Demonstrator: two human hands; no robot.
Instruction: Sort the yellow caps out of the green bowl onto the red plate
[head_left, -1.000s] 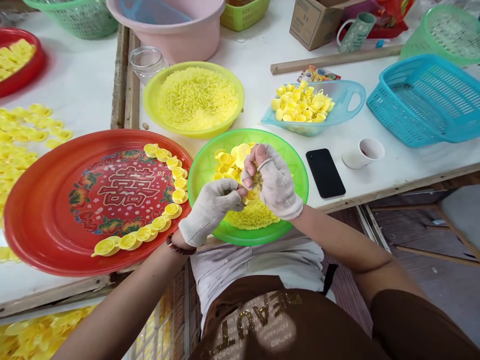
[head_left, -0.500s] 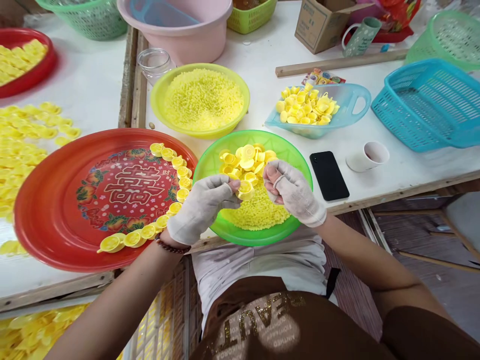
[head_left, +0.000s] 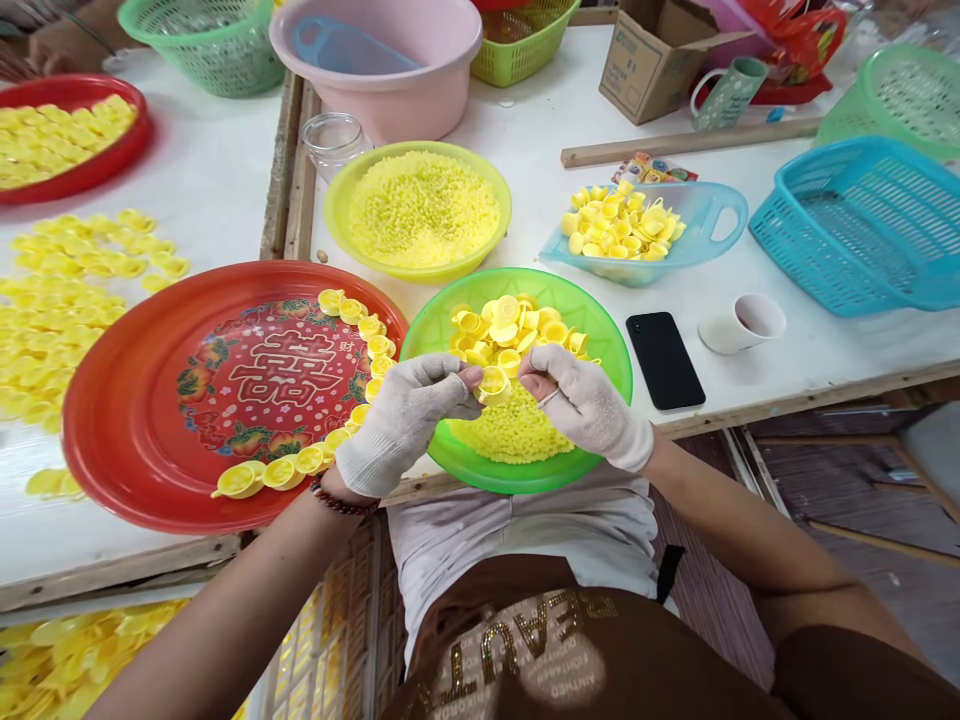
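Observation:
My left hand (head_left: 420, 410), in a white fingerless-tipped glove, pinches a small yellow plastic cup (head_left: 493, 386) between thumb and finger. My gloved right hand (head_left: 589, 405) is closed just right of the cup, its fingertips pressed together; whatever they hold is too small or hidden. Both hands are above a green bowl (head_left: 615, 350) with loose yellow cups (head_left: 510, 325) and small yellow beads (head_left: 514, 430). To the left, a red round tray (head_left: 120, 430) carries a curved row of yellow cups (head_left: 283, 472) along its right side, partly covered by my left hand.
Behind the green bowl stands a yellow bowl of beads (head_left: 424, 215). A blue scoop (head_left: 701, 225) holds more cups. At right are a black phone (head_left: 666, 360), a white paper cup (head_left: 731, 330) and a blue basket (head_left: 832, 240). Many yellow pieces (head_left: 67, 320) cover the left table.
My right hand has come in closer to the cup, its fingertips now beside the rim. My left hand still pinches the cup. The whole view has shifted slightly.

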